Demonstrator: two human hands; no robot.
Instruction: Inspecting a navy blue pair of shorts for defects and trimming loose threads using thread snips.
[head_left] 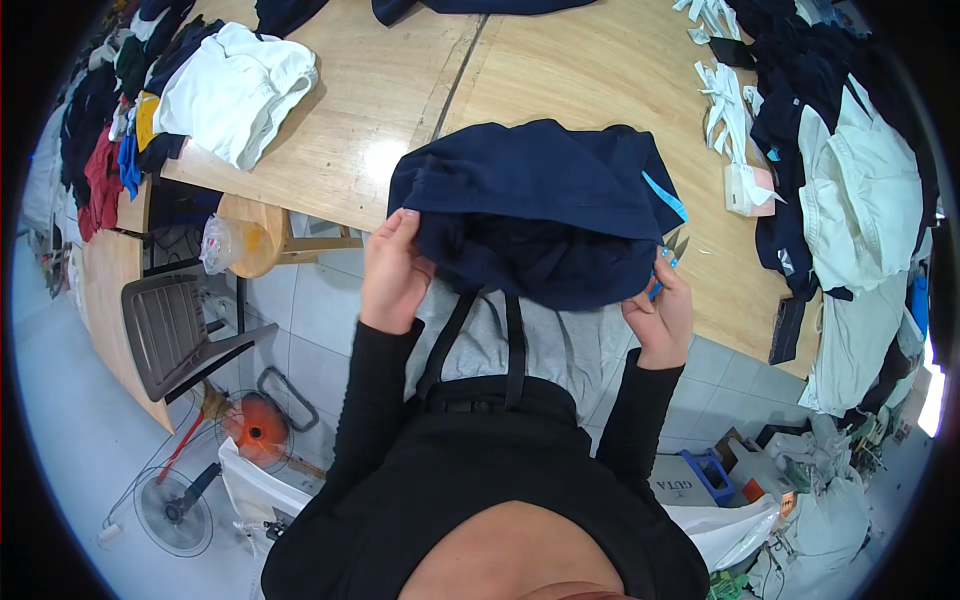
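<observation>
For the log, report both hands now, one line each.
Left hand: closed, holding the navy garment's edge.
Right hand: closed, holding the garment's other side and blue-handled scissors.

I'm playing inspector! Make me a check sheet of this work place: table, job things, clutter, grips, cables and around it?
Surface: wooden table, partly covered.
Job's things: dark blue cloth, light blue strip on it.
Clutter: white clothes left, pale clothes and small box right.
Grips: left grip pinches the cloth's edge; right grip holds the cloth and scissors.
Cables: maybe a thin cord by the grey fan.
Surroundings: chair, orange fan.
</observation>
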